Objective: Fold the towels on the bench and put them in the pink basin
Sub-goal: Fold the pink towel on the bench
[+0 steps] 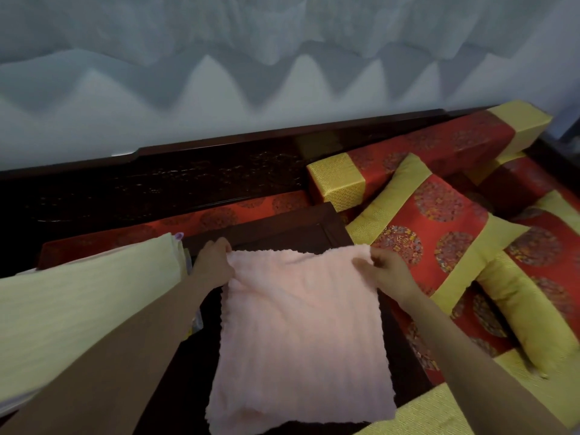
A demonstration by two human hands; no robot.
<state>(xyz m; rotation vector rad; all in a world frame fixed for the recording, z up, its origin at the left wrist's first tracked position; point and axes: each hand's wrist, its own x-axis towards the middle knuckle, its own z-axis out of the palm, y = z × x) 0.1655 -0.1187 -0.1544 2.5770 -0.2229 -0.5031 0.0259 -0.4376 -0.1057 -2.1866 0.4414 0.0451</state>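
Our left hand (213,262) and right hand (386,274) each pinch a far corner of the fluffy pink square towel (301,324), which lies spread on the dark wooden bench (270,227); we judge one corner could slip, skewing the fold; red-and-gold brocade cushions (439,233) crowd the right, a pale yellow cloth (78,302) the left; a pale draped backdrop (282,58) rises behind; no pink basin shows.

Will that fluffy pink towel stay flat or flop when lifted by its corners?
Probably flops: the fluffy pink towel wrinkles between the left hand and right hand. Likely light, since finger pinches at two corners hold it.
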